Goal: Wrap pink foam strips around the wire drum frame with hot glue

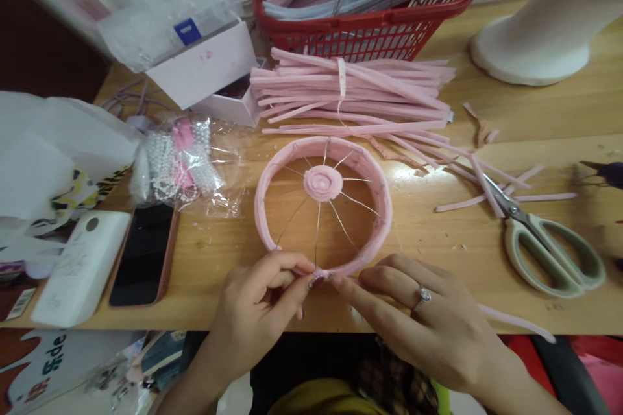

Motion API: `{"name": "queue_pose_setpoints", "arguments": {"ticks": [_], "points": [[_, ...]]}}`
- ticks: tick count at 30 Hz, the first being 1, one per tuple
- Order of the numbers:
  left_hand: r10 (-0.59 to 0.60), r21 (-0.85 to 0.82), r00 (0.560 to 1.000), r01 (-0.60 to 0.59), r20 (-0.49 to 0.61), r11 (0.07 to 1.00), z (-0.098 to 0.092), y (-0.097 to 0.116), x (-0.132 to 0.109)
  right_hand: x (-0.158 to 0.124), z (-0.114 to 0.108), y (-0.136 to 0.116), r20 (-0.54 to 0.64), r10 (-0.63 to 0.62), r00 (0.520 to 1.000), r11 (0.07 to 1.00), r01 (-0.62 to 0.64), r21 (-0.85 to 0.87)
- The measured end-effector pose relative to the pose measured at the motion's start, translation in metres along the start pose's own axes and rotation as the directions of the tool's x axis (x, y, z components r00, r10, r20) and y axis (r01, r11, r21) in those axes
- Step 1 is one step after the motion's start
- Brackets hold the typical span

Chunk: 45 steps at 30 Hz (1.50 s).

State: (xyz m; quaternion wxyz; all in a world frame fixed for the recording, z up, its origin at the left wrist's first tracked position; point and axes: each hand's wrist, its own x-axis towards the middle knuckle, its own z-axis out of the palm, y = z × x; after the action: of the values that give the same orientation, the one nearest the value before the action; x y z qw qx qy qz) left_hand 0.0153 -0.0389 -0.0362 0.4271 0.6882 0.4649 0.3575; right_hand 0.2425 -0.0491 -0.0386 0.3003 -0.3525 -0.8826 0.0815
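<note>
A pink wheel [384, 207] lies on the table before me, its round rim covered in what looks like fuzzy pipe cleaner. Thin wire spokes run from the rim to a coiled pink hub [323, 183]. At the rim's near edge my left hand [265, 311] is closed, thumb and index finger pinching at a spoke's end. From the other side my right hand [418, 318], with a ring on one finger, holds the same stretch of rim. Its index fingertip presses there, and its thumb is hidden. The small piece between the fingertips is blurred.
Behind the wheel lies a bundle of pink pipe cleaners [311, 87], with a red basket [341, 35] beyond. Scissors [540, 233] and cut pieces are at right, near a white stand [525, 55]. Leftward are bagged pearl strings [182, 162], a phone [143, 256] and a white power bank [80, 269].
</note>
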Motion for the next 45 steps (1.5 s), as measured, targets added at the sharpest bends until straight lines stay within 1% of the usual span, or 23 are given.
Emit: {"name": "queue_pose_setpoints", "arguments": {"ticks": [5, 8, 12, 14, 19, 21, 25, 28, 30, 31, 33, 34, 35, 36, 37, 38, 39, 40, 41, 43, 45], "points": [[-0.124, -0.010, 0.992, 0.124, 0.034, 0.992, 0.000, 0.002, 0.000, 0.002, -0.001, 0.001, -0.005, -0.002, 1.000, 0.999, 0.002, 0.044], [-0.148, 0.011, 0.989, 0.147, 0.018, 0.989, -0.001, 0.002, -0.001, 0.000, -0.001, 0.004, 0.010, 0.001, 1.000, 0.998, -0.001, 0.061], [-0.118, -0.010, 0.993, 0.117, -0.030, 0.993, -0.001, -0.002, 0.000, -0.002, -0.001, 0.007, 0.045, 0.003, 0.999, 0.997, -0.007, 0.080], [-0.079, 0.003, 0.995, 0.079, -0.059, 0.997, 0.000, -0.004, 0.001, -0.002, -0.002, 0.008, 0.047, 0.001, 0.999, 0.997, -0.004, 0.079], [0.089, 0.145, 0.990, -0.072, -0.114, 0.987, 0.001, -0.006, 0.001, -0.006, -0.011, 0.007, 0.017, 0.005, 1.000, 0.999, -0.006, 0.047], [0.118, 0.177, 0.985, -0.095, -0.129, 0.980, -0.001, -0.007, -0.001, -0.009, -0.014, 0.006, 0.020, 0.019, 1.000, 0.999, -0.020, 0.037], [0.121, 0.202, 0.977, -0.085, -0.174, 0.976, -0.009, -0.013, -0.010, -0.017, -0.017, 0.005, 0.008, 0.087, 0.996, 0.996, -0.087, -0.008], [0.091, 0.190, 0.965, -0.043, -0.247, 0.981, -0.013, -0.017, -0.021, -0.022, -0.023, 0.005, 0.010, 0.146, 0.989, 0.987, -0.145, -0.068], [0.065, 0.170, 0.960, -0.018, -0.273, 0.985, -0.011, -0.019, -0.030, -0.025, -0.029, 0.005, 0.003, 0.157, 0.988, 0.980, -0.156, -0.123], [0.064, 0.168, 0.961, -0.018, -0.269, 0.986, -0.008, -0.019, -0.033, -0.026, -0.033, 0.005, -0.006, 0.159, 0.987, 0.977, -0.158, -0.146], [0.094, 0.199, 0.959, -0.040, -0.269, 0.979, -0.001, -0.020, -0.037, -0.025, -0.039, 0.005, -0.041, 0.167, 0.985, 0.968, -0.172, -0.183], [0.116, 0.229, 0.944, -0.044, -0.308, 0.972, 0.003, -0.021, -0.037, -0.023, -0.042, 0.006, -0.061, 0.172, 0.983, 0.963, -0.180, -0.199], [0.143, 0.270, 0.915, -0.039, -0.377, 0.962, 0.007, -0.021, -0.034, -0.021, -0.044, 0.007, -0.078, 0.176, 0.981, 0.959, -0.188, -0.210], [0.181, 0.320, 0.869, -0.028, -0.460, 0.947, 0.010, -0.020, -0.030, -0.019, -0.045, 0.008, -0.086, 0.181, 0.980, 0.958, -0.195, -0.209], [0.224, 0.368, 0.812, -0.012, -0.539, 0.930, 0.013, -0.020, -0.024, -0.016, -0.046, 0.010, -0.089, 0.189, 0.978, 0.959, -0.203, -0.196], [0.277, 0.419, 0.762, -0.007, -0.586, 0.908, 0.015, -0.018, -0.017, -0.014, -0.046, 0.012, -0.082, 0.198, 0.977, 0.963, -0.209, -0.171], [0.327, 0.466, 0.737, -0.018, -0.592, 0.884, 0.016, -0.016, -0.010, -0.012, -0.046, 0.015, -0.073, 0.210, 0.975, 0.966, -0.218, -0.141], [0.366, 0.506, 0.739, -0.040, -0.566, 0.861, 0.017, -0.014, -0.002, -0.010, -0.046, 0.017, -0.065, 0.223, 0.973, 0.967, -0.229, -0.112], [0.391, 0.535, 0.757, -0.064, -0.524, 0.842, 0.018, -0.012, 0.005, -0.009, -0.046, 0.020, -0.060, 0.234, 0.970, 0.967, -0.239, -0.091], [0.403, 0.563, 0.796, -0.096, -0.451, 0.821, 0.019, -0.009, 0.015, -0.008, -0.046, 0.026, -0.055, 0.246, 0.968, 0.965, -0.249, -0.076], [0.410, 0.566, 0.815, -0.126, -0.409, 0.815, 0.020, -0.010, 0.022, -0.007, -0.047, 0.030, -0.045, 0.241, 0.969, 0.967, -0.244, -0.073]]}}
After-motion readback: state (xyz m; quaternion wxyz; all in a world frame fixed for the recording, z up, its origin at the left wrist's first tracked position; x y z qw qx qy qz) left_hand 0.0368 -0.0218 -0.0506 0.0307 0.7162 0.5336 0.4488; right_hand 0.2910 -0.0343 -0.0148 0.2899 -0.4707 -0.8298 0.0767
